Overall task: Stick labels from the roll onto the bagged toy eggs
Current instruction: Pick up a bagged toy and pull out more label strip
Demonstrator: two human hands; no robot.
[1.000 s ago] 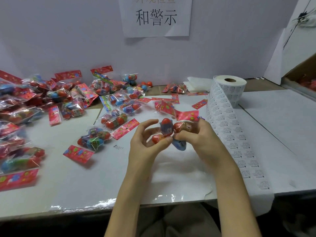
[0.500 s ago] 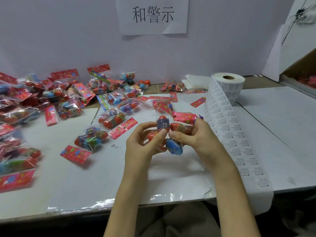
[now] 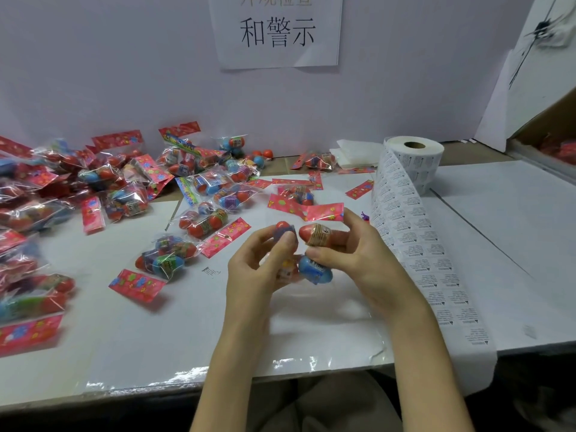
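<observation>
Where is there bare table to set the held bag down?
Bare table lies along the near edge, between the label strip and the nearest loose bag. A wider bare patch lies right of the strip. The left and back-left are crowded with bags.

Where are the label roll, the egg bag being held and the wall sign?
label roll (image 3: 419,165): head view, on its printed outer side.
held egg bag (image 3: 318,235): head view, on the red egg's tan band.
wall sign (image 3: 277,32): head view, on its black characters.
</observation>
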